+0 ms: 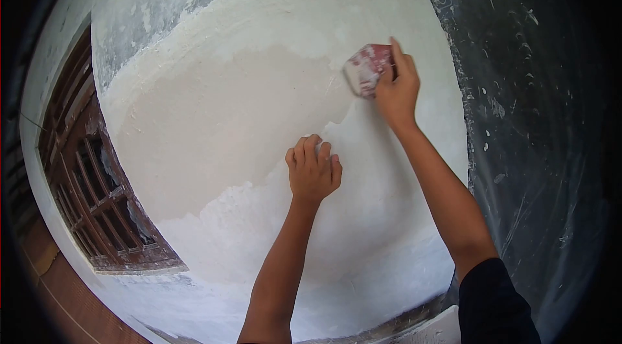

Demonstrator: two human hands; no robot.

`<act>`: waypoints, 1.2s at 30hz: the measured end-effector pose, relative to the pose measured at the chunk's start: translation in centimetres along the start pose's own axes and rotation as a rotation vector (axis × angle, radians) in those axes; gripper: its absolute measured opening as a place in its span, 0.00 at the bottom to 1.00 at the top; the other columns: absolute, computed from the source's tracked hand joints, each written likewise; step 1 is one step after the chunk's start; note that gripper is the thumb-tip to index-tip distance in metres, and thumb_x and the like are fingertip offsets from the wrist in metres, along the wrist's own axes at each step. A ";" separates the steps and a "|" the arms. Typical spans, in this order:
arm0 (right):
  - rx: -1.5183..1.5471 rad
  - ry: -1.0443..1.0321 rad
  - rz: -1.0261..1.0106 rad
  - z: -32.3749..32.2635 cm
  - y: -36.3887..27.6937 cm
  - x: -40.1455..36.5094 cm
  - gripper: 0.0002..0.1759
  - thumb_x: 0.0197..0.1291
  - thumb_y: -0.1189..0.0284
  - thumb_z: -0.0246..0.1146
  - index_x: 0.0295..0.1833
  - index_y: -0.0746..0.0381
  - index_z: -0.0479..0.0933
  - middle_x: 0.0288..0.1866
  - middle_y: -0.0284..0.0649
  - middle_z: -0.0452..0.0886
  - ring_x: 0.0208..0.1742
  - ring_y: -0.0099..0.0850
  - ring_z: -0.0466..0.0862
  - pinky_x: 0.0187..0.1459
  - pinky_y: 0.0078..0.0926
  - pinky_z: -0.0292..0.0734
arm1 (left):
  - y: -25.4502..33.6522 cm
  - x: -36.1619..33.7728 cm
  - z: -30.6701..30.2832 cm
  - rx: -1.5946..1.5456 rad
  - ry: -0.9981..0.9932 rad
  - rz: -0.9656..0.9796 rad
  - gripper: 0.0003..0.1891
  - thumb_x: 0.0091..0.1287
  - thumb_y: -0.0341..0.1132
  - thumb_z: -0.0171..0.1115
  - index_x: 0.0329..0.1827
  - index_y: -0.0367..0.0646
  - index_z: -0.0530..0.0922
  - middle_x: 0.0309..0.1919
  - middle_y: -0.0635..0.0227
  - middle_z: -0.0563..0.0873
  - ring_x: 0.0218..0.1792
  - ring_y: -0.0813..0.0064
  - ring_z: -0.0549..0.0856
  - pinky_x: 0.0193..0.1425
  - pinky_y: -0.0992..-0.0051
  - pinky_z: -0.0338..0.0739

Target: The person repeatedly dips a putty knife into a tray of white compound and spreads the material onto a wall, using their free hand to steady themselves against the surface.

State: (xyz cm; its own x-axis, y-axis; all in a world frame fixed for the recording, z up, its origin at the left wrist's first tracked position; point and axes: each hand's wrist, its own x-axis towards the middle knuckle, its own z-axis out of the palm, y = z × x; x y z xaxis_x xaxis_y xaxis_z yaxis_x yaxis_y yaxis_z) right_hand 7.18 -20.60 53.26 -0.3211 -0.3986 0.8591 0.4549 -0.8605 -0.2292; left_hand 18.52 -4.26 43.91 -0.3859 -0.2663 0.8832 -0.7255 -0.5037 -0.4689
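Note:
My right hand [400,92] is up on the right part of the wall, its fingers closed around a red putty spreader [369,70]. White paste is smeared over the spreader's flat face, and its left edge is slightly blurred. Lower and to the left, my left hand [312,169] is in front of the wall with its fingers curled. A bit of something whitish shows between those fingers, too small to name. Behind both hands, the wall [214,117] has a damp-looking beige patch bordered by whiter putty with ragged edges.
A brown wooden window grille [103,195] is set into the wall at the left. On the right stands a dark, scuffed wall [518,117] with white marks. Bare grey plaster [152,10] shows at the upper left. A pale ledge [437,331] is at the lower right.

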 end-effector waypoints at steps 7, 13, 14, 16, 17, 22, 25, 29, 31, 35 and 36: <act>-0.081 -0.041 -0.022 1.1 1.8 2.2 0.27 0.55 0.88 0.55 0.63 0.68 0.74 0.44 0.52 0.77 0.46 0.47 0.80 0.51 0.39 0.75 | -0.1 0.2 -0.1 0.005 -0.006 -0.014 0.17 0.58 0.36 0.60 0.50 0.43 0.72 0.52 0.60 0.74 0.55 0.58 0.72 0.57 0.58 0.59; 0.176 -0.416 -0.243 1.3 -1.6 -1.2 0.27 0.58 0.89 0.53 0.64 0.64 0.74 0.40 0.50 0.76 0.41 0.39 0.80 0.48 0.27 0.74 | 0.1 0.3 -0.3 0.026 0.001 -0.015 0.16 0.57 0.36 0.60 0.48 0.43 0.73 0.51 0.60 0.76 0.54 0.60 0.73 0.57 0.60 0.60; 0.127 -0.385 -0.240 1.7 -0.6 -1.4 0.28 0.56 0.89 0.53 0.64 0.65 0.74 0.41 0.51 0.77 0.43 0.43 0.80 0.49 0.31 0.75 | 0.1 0.4 -0.4 0.044 0.011 -0.011 0.15 0.57 0.37 0.60 0.47 0.44 0.74 0.51 0.60 0.77 0.53 0.61 0.74 0.55 0.62 0.61; 0.007 -0.203 -0.150 1.6 1.6 0.0 0.28 0.55 0.90 0.53 0.63 0.68 0.74 0.42 0.52 0.77 0.44 0.46 0.80 0.51 0.35 0.76 | 0.1 0.3 -0.3 0.041 0.012 -0.013 0.15 0.57 0.37 0.60 0.47 0.44 0.74 0.51 0.60 0.77 0.54 0.61 0.74 0.55 0.62 0.61; -0.062 -0.055 -0.065 1.1 2.3 1.0 0.28 0.55 0.89 0.53 0.63 0.68 0.74 0.43 0.52 0.77 0.45 0.45 0.81 0.51 0.36 0.76 | 0.1 0.3 -0.2 0.035 0.015 -0.018 0.16 0.57 0.36 0.60 0.47 0.44 0.74 0.51 0.60 0.77 0.54 0.61 0.74 0.55 0.62 0.61; 0.149 -0.277 -0.200 0.3 -0.8 -1.1 0.30 0.54 0.89 0.55 0.65 0.65 0.74 0.42 0.50 0.77 0.43 0.45 0.80 0.49 0.31 0.75 | -0.1 0.1 -0.1 0.008 -0.009 -0.020 0.19 0.57 0.36 0.60 0.51 0.43 0.71 0.52 0.60 0.74 0.55 0.58 0.72 0.57 0.58 0.59; 0.049 -0.294 -0.219 1.0 1.5 -1.5 0.28 0.55 0.90 0.54 0.64 0.68 0.73 0.41 0.52 0.77 0.43 0.46 0.80 0.50 0.35 0.75 | 0.0 0.0 -0.2 0.009 -0.016 -0.014 0.18 0.57 0.36 0.60 0.51 0.43 0.71 0.52 0.60 0.74 0.54 0.58 0.72 0.57 0.58 0.59; -0.035 0.090 0.060 -1.3 1.1 0.6 0.26 0.57 0.88 0.53 0.63 0.69 0.74 0.40 0.52 0.77 0.43 0.46 0.80 0.50 0.36 0.75 | -0.1 0.0 0.1 0.011 -0.003 -0.014 0.18 0.58 0.36 0.60 0.51 0.43 0.71 0.52 0.60 0.74 0.54 0.57 0.72 0.57 0.57 0.59; 0.051 -0.246 -0.150 -1.3 0.0 -1.0 0.27 0.57 0.88 0.54 0.64 0.68 0.73 0.41 0.52 0.77 0.43 0.45 0.80 0.50 0.35 0.75 | -0.1 0.2 0.0 0.013 0.001 -0.015 0.18 0.58 0.36 0.60 0.51 0.43 0.71 0.51 0.60 0.74 0.54 0.57 0.72 0.57 0.57 0.59; -0.073 -0.176 -0.083 -1.1 2.4 -1.6 0.30 0.56 0.89 0.53 0.66 0.65 0.73 0.42 0.50 0.77 0.43 0.45 0.80 0.50 0.31 0.75 | 0.1 0.1 -0.2 0.008 -0.012 -0.022 0.18 0.58 0.36 0.60 0.51 0.43 0.71 0.51 0.60 0.75 0.54 0.57 0.72 0.57 0.57 0.59; -0.022 -0.052 0.044 -1.6 2.6 -1.1 0.31 0.55 0.90 0.54 0.66 0.63 0.73 0.42 0.49 0.77 0.42 0.44 0.80 0.49 0.30 0.75 | 0.1 0.1 -0.1 0.009 -0.011 -0.025 0.18 0.58 0.36 0.60 0.51 0.43 0.71 0.51 0.60 0.75 0.54 0.57 0.72 0.57 0.57 0.59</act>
State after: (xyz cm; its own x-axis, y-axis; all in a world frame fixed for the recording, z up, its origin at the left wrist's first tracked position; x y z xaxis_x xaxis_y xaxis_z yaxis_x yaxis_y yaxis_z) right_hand 7.36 -22.95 50.98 -0.2575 -0.4198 0.8703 0.4493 -0.8494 -0.2768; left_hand 18.36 -4.19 43.97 -0.3619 -0.2626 0.8945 -0.7297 -0.5173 -0.4471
